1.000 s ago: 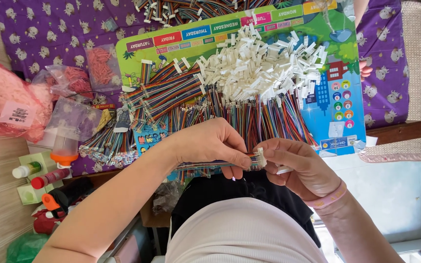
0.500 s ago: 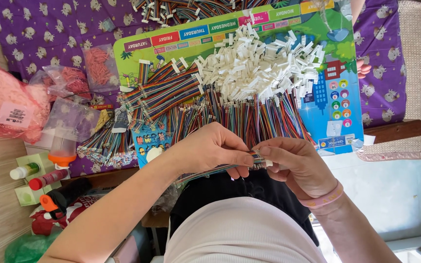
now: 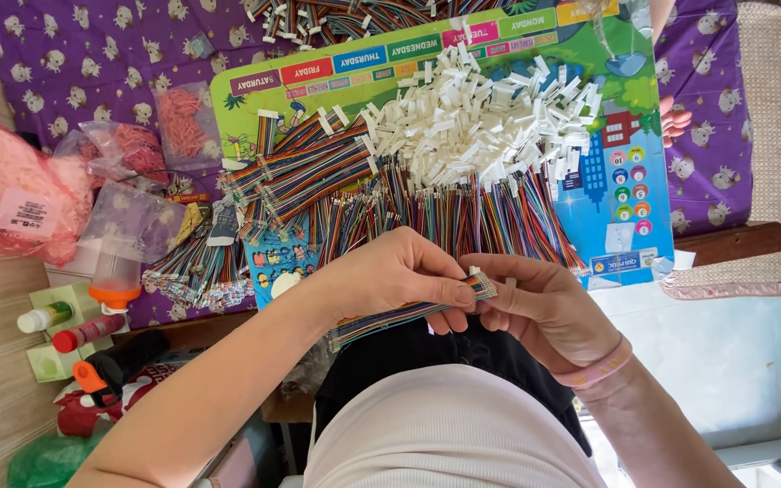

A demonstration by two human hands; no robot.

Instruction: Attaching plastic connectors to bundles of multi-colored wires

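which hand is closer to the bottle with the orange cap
Left. The left hand is in the middle of the view, pinching a rainbow ribbon cable; the bottle with the orange cap stands off to its left. The right hand lies farther, beyond the left hand.

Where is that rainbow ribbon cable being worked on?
The ribbon cable sits low in the middle of the head view, pinched between the left hand and right hand, just below the wire pile.

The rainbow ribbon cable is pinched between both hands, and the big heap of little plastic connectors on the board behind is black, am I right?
Not quite. The head view shows the left hand and right hand both pinching the rainbow ribbon cable, but the heap of plastic connectors on the colourful board is white, not black.
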